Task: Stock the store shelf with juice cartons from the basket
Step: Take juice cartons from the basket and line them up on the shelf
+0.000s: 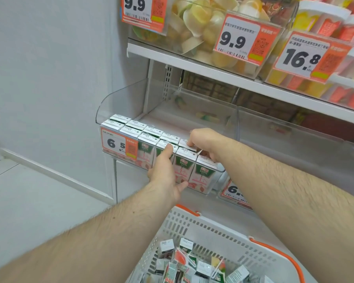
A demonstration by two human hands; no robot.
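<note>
White store shelving, clear plastic bin (pixel 119 103): small green-and-white juice cartons (pixel 183 170) fill its front rows; left hand (pixel 166 172) flat-fingered steadies them, right hand (pixel 202 141) pinches one in – a nudge could topple neighbours; white slotted basket (pixel 213 231) waits below

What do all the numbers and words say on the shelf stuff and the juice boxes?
"9.9" on the top-left price tag.
"9.9" on the price tag of the fruit cup bin.
"16.8" on the right price tag.
"6" and "5" on the juice bin tag.
"100%" on the juice cartons.
"6." on the lower tag, partly hidden.
Chinese lines, barcodes and basket carton print: too small or blurred.
</note>
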